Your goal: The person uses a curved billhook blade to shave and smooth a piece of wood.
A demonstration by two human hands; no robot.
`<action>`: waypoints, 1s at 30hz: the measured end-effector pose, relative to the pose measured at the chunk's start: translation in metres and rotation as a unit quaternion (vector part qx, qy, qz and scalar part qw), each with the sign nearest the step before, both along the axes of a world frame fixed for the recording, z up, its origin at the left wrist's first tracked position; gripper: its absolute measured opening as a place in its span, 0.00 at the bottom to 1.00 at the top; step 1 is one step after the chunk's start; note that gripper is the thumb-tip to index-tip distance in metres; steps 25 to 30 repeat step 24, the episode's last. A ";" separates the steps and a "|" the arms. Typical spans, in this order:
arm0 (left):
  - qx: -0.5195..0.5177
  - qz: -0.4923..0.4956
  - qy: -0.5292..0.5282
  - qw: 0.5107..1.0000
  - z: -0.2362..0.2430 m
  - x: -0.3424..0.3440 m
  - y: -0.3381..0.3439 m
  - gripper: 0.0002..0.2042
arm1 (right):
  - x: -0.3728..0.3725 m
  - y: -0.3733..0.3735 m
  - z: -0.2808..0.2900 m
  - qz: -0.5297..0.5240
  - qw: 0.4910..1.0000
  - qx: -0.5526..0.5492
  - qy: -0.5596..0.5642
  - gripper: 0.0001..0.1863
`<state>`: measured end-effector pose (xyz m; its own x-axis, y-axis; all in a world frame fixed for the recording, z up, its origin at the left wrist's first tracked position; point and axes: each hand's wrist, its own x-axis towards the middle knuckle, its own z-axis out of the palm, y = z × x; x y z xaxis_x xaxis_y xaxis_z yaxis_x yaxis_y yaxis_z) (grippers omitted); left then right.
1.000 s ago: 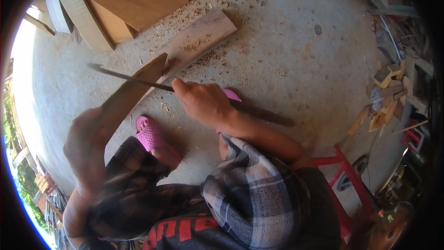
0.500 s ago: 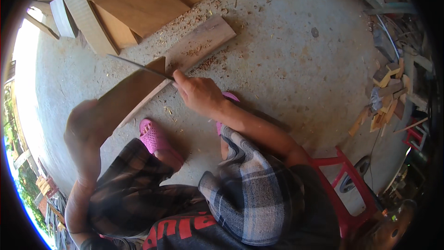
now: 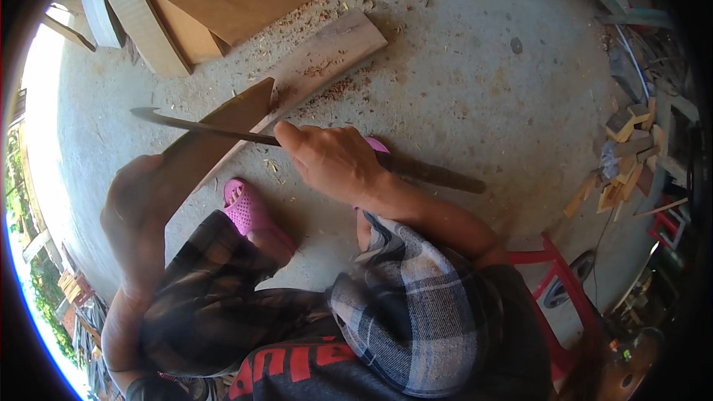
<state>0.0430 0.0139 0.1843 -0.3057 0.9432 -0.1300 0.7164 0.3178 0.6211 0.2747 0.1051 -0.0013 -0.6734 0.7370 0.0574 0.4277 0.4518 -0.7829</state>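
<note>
My left hand (image 3: 134,200), blurred by motion, is closed round the near end of a flat brown wooden board (image 3: 212,141). The board slants away, and its far tip overlaps a thick pale plank (image 3: 327,56) lying on the floor; whether they touch I cannot tell. In my right hand (image 3: 330,160) is a billhook, its long thin blade (image 3: 200,128) ending in a hooked tip on the left. The blade crosses over the board. A brown wooden handle (image 3: 442,176) sticks out behind my right wrist. My fingers hide the middle of the tool.
Wood shavings (image 3: 338,93) lie scattered round the plank. Large boards (image 3: 215,0) stand at the far left. Offcuts (image 3: 627,152) are heaped at the right, with a red plastic chair (image 3: 557,282) nearer me. Pink sandals (image 3: 252,215) are on my feet.
The billhook has turned, its hooked tip coming nearer and further left. My right hand has shifted slightly right and nearer. The board has tilted a little in my left hand.
</note>
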 end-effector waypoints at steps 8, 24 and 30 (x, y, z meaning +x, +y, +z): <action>-0.023 -0.029 0.030 0.999 0.005 0.002 0.002 0.16 | 0.005 0.009 -0.018 -0.032 0.990 -0.100 -0.093 0.07; -0.052 -0.042 0.008 0.998 0.010 0.009 0.000 0.16 | -0.008 -0.005 -0.015 -0.016 1.000 -0.016 -0.011 0.09; -0.052 -0.042 0.008 0.998 0.010 0.009 0.000 0.16 | -0.008 -0.005 -0.015 -0.016 1.000 -0.016 -0.011 0.09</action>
